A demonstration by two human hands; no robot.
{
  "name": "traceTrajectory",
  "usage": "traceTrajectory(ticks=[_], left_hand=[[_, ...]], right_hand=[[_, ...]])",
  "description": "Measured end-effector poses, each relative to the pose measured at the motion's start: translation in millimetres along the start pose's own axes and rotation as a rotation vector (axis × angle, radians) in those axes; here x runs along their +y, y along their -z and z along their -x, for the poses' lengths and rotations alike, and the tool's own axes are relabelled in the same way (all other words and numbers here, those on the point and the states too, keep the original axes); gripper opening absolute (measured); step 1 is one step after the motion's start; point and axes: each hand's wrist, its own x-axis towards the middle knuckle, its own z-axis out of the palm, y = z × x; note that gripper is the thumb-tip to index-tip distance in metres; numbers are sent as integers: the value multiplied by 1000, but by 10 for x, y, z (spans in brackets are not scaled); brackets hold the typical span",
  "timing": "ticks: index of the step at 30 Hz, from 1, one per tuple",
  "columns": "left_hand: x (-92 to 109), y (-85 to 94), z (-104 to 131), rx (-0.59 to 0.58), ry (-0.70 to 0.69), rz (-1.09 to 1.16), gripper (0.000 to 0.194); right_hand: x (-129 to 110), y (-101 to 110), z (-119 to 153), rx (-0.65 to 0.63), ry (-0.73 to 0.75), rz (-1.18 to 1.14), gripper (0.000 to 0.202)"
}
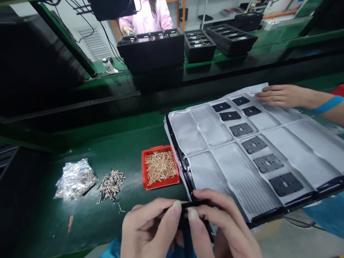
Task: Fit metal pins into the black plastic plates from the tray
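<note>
At the bottom middle, my left hand (pixel 147 230) and my right hand (pixel 224 230) pinch a thin black plate (pixel 184 221) between thumbs and fingers. The plate is tilted, and my fingers cover most of it. Whether a smaller piece sits under my right fingertips, I cannot tell. Just beyond my hands is a red tray (pixel 144 173) filled with small brass-coloured strips (pixel 161 166). To the right, several flat black plates (pixel 267 163) lie in a row on a large white-lined compartment tray (pixel 230 167) with black edges.
Left on the green bench (pixel 99 217) lie clear plastic bags (pixel 74 178) and a pile of small metal pieces (pixel 112 184). A co-worker's hand (pixel 287 95) with a blue wristband rests on the white-lined tray. Across, another person (pixel 150 14) stands behind black bins (pixel 152 50).
</note>
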Motion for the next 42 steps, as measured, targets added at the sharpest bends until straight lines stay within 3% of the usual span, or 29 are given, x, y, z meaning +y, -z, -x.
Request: traceTrajectory(ticks=[2, 5, 11, 18, 23, 28, 32, 36, 38, 40, 42], left_hand=[[-21, 20, -19, 1, 46, 57, 41], [-31, 47, -43, 27, 61, 174, 45], [-47, 48, 6, 50, 56, 285, 47], [-172, -16, 85, 65, 31, 362, 51], [-152, -38, 163, 26, -10, 326, 51], [-79, -33, 147, 169, -162, 15, 39], [-75, 4, 81, 79, -203, -81, 41], [-58, 19, 128, 6, -94, 25, 48], [-52, 38, 174, -18, -92, 46, 52], [-65, 80, 206, -34, -137, 18, 52], [-94, 144, 221, -70, -211, -28, 49]], right_hand=[[61, 19, 0, 66, 43, 38, 11], [149, 46, -6, 179, 61, -39, 30], [74, -1, 19, 30, -88, -295, 3], [-10, -66, 58, 42, -73, -379, 9], [-1, -49, 73, 27, -39, -372, 13], [4, -16, 115, -22, 79, -269, 14], [44, 57, 95, -66, 175, -242, 18], [168, 212, -5, -215, 349, -110, 17], [228, 275, -44, -162, 457, 38, 18], [259, 301, -62, -80, 580, 183, 32], [258, 293, -70, -81, 689, 282, 40]])
